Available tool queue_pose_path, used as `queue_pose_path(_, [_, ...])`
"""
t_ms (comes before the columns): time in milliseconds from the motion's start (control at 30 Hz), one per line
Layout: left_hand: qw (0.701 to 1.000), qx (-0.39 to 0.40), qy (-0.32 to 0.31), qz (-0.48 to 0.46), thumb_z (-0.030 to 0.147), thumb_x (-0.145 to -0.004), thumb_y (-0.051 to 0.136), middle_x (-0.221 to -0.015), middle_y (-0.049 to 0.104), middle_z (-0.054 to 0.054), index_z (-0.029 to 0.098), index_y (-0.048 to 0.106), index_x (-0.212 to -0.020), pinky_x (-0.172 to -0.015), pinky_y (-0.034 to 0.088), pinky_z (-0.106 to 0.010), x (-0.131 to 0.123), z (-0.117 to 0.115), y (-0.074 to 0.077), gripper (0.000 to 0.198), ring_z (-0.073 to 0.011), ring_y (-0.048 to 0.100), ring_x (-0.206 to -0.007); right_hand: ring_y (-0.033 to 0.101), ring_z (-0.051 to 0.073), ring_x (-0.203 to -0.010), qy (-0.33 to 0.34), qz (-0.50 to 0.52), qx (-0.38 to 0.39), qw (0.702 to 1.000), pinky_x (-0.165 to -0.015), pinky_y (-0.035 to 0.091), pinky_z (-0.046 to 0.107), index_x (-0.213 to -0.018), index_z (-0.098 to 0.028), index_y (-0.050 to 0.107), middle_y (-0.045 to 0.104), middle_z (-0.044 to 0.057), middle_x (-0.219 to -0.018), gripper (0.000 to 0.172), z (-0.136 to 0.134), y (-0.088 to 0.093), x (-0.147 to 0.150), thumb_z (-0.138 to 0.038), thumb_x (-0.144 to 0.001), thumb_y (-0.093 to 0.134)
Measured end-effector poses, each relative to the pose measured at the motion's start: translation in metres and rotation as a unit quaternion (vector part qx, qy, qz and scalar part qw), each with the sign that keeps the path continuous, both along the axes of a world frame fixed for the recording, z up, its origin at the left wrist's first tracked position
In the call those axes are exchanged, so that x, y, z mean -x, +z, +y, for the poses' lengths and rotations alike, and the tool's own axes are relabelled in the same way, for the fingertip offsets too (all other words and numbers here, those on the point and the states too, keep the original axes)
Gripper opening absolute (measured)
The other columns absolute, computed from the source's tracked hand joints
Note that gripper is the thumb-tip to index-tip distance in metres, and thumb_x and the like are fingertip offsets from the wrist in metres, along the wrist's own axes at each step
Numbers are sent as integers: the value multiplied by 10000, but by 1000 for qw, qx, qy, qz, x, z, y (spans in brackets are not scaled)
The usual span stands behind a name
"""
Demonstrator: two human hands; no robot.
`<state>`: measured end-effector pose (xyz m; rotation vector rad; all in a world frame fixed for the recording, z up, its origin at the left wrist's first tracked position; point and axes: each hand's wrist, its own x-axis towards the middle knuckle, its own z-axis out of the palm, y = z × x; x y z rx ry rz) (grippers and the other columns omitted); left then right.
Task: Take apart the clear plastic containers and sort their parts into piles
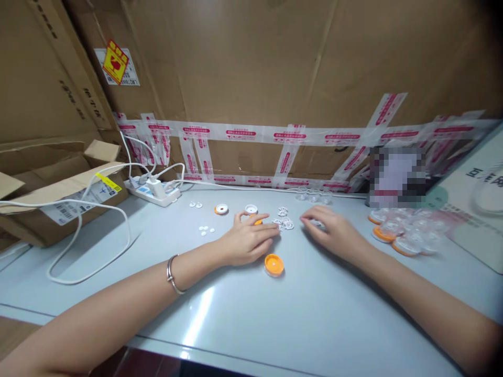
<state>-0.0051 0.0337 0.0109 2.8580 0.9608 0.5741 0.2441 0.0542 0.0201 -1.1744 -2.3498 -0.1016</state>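
Note:
My left hand (pixel 249 240) is palm down over the middle of the table, its fingers stretched out and spread. Under its fingers an orange piece (pixel 258 222) shows in part. The fingertips lie beside a small pile of white wheel-shaped parts (pixel 283 224). To the right, my right hand (pixel 332 229) rests with curved fingers, thumb and fingers slightly apart. A pale small part (pixel 318 224) shows between them; whether they touch it I cannot tell. Nearer to me lies a round orange cup (pixel 274 265) with a clear rim. Behind my left hand sits a white round part (pixel 251 209).
A white and orange ring (pixel 221 209) and several small white discs (pixel 203 228) lie left. Clear domes (pixel 313 195) line the back; clear and orange cases (pixel 408 233) pile up right. A power strip (pixel 155 193), loose cable (pixel 128 230) and open carton (pixel 58 209) stand left.

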Motion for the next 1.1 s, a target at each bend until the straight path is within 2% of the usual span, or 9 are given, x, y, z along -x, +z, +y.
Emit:
queue_pose_path(67, [999, -15, 25, -34, 203, -877, 324, -1238, 537, -1, 268, 478, -1167, -933, 144, -442, 1, 0, 1, 335, -212, 354, -1228, 532, 205, -1061, 87, -27, 4, 996, -894, 424, 366, -1083, -191, 572, 595, 94, -1131, 291, -9, -6, 19, -226, -874, 374])
queue_pose_path(133, [994, -28, 65, -85, 177, -870, 315, -1180, 579, -6, 249, 512, -1114, -932, 156, -418, 1, 1, 3, 321, -192, 406, -1187, 412, 204, -1215, 138, -76, 13, 987, -992, 348, 403, -1231, -217, 478, 481, 72, -1300, 368, -14, -12, 31, -214, -885, 354])
queue_pose_path(267, [982, -33, 105, -154, 182, -881, 300, -1065, 633, 4, 239, 560, -1013, -917, 187, -375, 1, 2, 4, 297, -160, 484, -1098, 240, 219, -1315, 142, -145, 48, 978, -1064, 207, 479, -1356, -215, 315, 318, 53, -1410, 450, -11, -18, 39, -262, -909, 296])
queue_pose_path(367, [982, -29, 100, -158, 186, -878, 312, -1032, 642, 9, 243, 567, -1006, -914, 191, -368, 1, 1, 5, 292, -157, 499, -1075, 228, 219, -1318, 141, -156, 82, 974, -1071, 166, 501, -1379, -213, 261, 290, 52, -1420, 466, -7, -17, 37, -298, -921, 261])
queue_pose_path(600, [987, -32, 74, -136, 187, -878, 296, -1026, 636, -19, 222, 556, -1009, -914, 209, -369, 6, -3, 10, 293, -175, 494, -1076, 298, 237, -1289, 75, -118, 106, 985, -1056, 208, 501, -1341, -183, 350, 348, 113, -1388, 501, 2, -21, 26, -415, -900, 305])
queue_pose_path(700, [994, -20, -1, -106, 183, -870, 307, -1030, 622, -36, 209, 543, -1019, -900, 239, -344, 10, -6, 15, 280, -173, 498, -1047, 289, 248, -1293, 83, -90, 98, 988, -1052, 208, 508, -1306, -187, 404, 354, 116, -1386, 479, 1, -20, 24, -416, -890, 341])
queue_pose_path(800, [996, 16, -76, -54, 290, -851, 404, -980, 611, -40, 203, 536, -1005, -890, 251, -329, 10, -9, 19, 220, -177, 509, -988, 314, 237, -1280, 108, -33, 72, 991, -1048, 229, 474, -1228, -195, 483, 406, 106, -1356, 393, -9, -12, 26, -364, -891, 375])
queue_pose_path(967, [993, 77, -90, -8, 538, -677, 605, -888, 586, -24, 206, 529, -963, -810, 279, -312, 6, -12, 15, 445, -184, 506, -878, 531, 198, -990, 149, 46, 132, 979, -860, 410, 358, -1007, -211, 552, 599, 71, -1026, 291, -36, 5, 36, -419, -805, 534])
queue_pose_path(1100, [993, 91, -70, -17, 557, -639, 637, -811, 558, -4, 189, 524, -863, -769, 280, -295, 3, -9, 3, 445, -169, 486, -826, 526, 172, -784, 126, 46, 192, 972, -720, 415, 312, -863, -201, 541, 577, 25, -842, 379, -49, 3, 47, -511, -671, 644])
